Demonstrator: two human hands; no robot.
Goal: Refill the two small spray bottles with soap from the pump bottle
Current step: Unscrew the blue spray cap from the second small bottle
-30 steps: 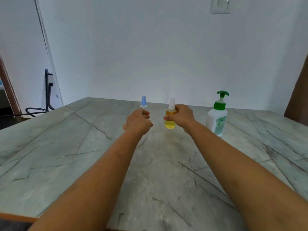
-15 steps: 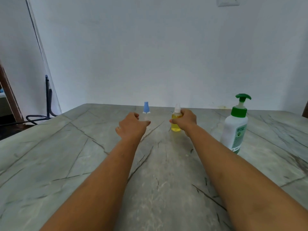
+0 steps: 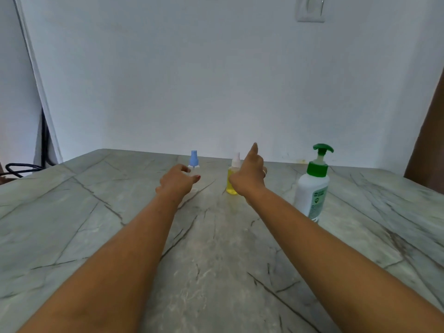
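i stood at the bench (image 3: pixel 216 272) with both arms stretched out. i take the pump bottle (image 3: pixel 312 188) as my mark: it stood upright, white with a green pump head. the yellow spray bottle (image 3: pixel 231 182) was near it on its left, and the blue-capped spray bottle (image 3: pixel 194 161) was further to its left, well apart from it. both small bottles had their spray heads on, so i judge that nothing was refilled yet.

my left hand (image 3: pixel 176 182) was at the blue-capped spray bottle with loosely bent fingers around its clear body. if they really pressed it, i cannot tell. my right hand (image 3: pixel 248 177) was in front of the yellow spray bottle and hid its right side. one finger pointed straight up, and whether the other fingers touched the bottle i also cannot tell.

the step in hand, i think, was to take one small bottle and open it. to do it well i needed one hand low around the body, keeping it upright on the bench, and the other hand turning only the spray head. these bottles looked light and narrow, so a push from the side could tip them. after that, the open neck belonged directly under the spout of the pump bottle.
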